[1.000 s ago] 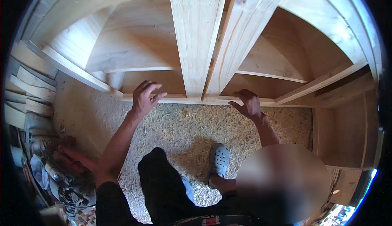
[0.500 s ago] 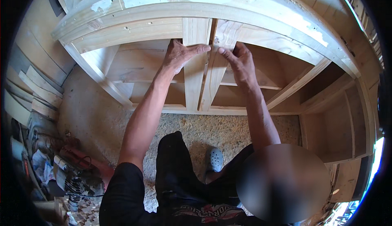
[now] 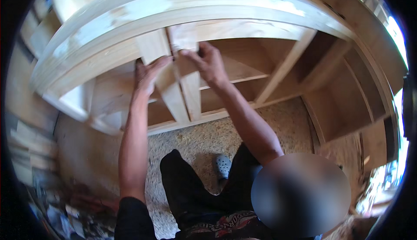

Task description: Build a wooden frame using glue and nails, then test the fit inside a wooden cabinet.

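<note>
In front of me stands a pale wooden cabinet (image 3: 173, 16) with two open-panelled door frames whose upright stiles meet at a narrow dark gap. My left hand (image 3: 147, 75) is closed round the left door stile (image 3: 171, 94), its thumb on the front near the gap and its fingers behind the inner edge. Gripping the right door stile (image 3: 191, 94) the same way is my right hand (image 3: 212, 64), thumb on the face and fingers partly hidden behind. The two thumbs lie close to each other across the gap. Through the frames, shelves (image 3: 236, 57) show inside the cabinet.
To the right is a shelved compartment (image 3: 343, 96) of bare wood. Rough concrete floor (image 3: 278, 123) lies beneath the cabinet, with my grey clog (image 3: 223, 165) on it. Wood offcuts (image 3: 32, 149) and blurred clutter fill the left side.
The view has swung, so the cabinet sits further left and tilted in the picture. Both hands keep their grip on the two stiles. The gap between the stiles looks much the same.
</note>
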